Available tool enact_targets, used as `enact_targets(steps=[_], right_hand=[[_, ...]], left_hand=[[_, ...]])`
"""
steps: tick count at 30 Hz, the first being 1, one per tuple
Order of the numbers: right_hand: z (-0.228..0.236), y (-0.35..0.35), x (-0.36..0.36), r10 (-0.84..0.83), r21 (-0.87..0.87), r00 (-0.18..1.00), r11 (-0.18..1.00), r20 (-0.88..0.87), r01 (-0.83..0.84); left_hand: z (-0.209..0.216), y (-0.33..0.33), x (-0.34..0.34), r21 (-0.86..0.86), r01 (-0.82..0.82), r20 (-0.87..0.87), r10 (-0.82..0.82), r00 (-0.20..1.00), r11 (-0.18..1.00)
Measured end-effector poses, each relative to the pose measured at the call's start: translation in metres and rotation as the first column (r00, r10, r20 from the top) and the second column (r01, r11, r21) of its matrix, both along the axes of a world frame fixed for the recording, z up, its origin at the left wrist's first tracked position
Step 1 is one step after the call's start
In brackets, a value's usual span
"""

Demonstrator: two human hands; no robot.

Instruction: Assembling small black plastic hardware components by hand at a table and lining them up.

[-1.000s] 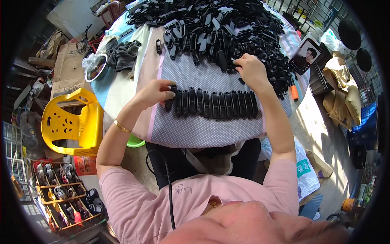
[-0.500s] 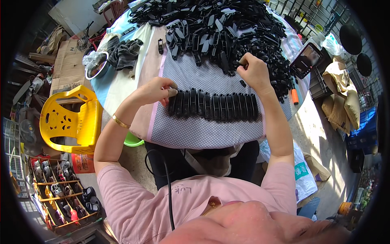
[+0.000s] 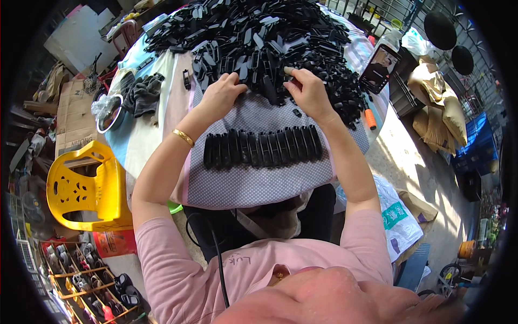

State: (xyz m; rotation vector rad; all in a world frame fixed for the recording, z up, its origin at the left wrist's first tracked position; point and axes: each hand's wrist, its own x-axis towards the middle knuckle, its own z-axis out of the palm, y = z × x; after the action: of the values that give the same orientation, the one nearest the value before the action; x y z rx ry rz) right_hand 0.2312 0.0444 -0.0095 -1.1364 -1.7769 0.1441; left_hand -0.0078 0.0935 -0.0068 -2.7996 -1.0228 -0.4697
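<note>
Both my hands are at the near edge of a big heap of loose black plastic pieces (image 3: pixel 270 40), long, narrow and clip-like. My left hand (image 3: pixel 220 97) bends its fingers over the heap's front edge, the fingertips apart. To its right, my right hand (image 3: pixel 310 96) has thumb and index finger parted beside the pieces; nothing plainly shows between them. Closer to me, several matching black pieces stand side by side in a tight row (image 3: pixel 263 148) on the grey dotted cloth (image 3: pixel 259 189). Neither hand touches this row.
Smaller black parts (image 3: pixel 342 94) spread at the heap's right, near a propped phone (image 3: pixel 380 67) and an orange-handled tool (image 3: pixel 370 119). Dark gloves (image 3: pixel 143 94) and a white-rimmed bowl (image 3: pixel 111 116) lie on the left. A yellow chair (image 3: pixel 89 186) stands beside the table.
My left hand has left the left end of the row and moved forward to the heap. My right hand stays at the heap, its thumb and index finger now parted. The view has shifted.
</note>
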Motion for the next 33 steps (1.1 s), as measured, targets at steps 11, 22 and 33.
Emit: enact_targets(steps=[11,22,33], right_hand=[[0.020,-0.035,-0.027,0.249,0.150,0.957,0.962,-0.150,-0.227],[0.024,-0.042,-0.036,0.142,0.338,0.978,0.922,0.156,-0.188],[0.027,-0.048,-0.039,0.349,0.164,0.918,0.910,0.189,-0.380]], left_hand=[[0.020,-0.049,0.009,-0.645,0.724,0.720,0.510,0.470,0.243],[0.018,-0.066,0.019,-0.650,0.689,0.716,0.561,0.415,0.320],[0.019,-0.067,0.008,-0.662,0.665,0.709,0.577,0.406,0.346]])
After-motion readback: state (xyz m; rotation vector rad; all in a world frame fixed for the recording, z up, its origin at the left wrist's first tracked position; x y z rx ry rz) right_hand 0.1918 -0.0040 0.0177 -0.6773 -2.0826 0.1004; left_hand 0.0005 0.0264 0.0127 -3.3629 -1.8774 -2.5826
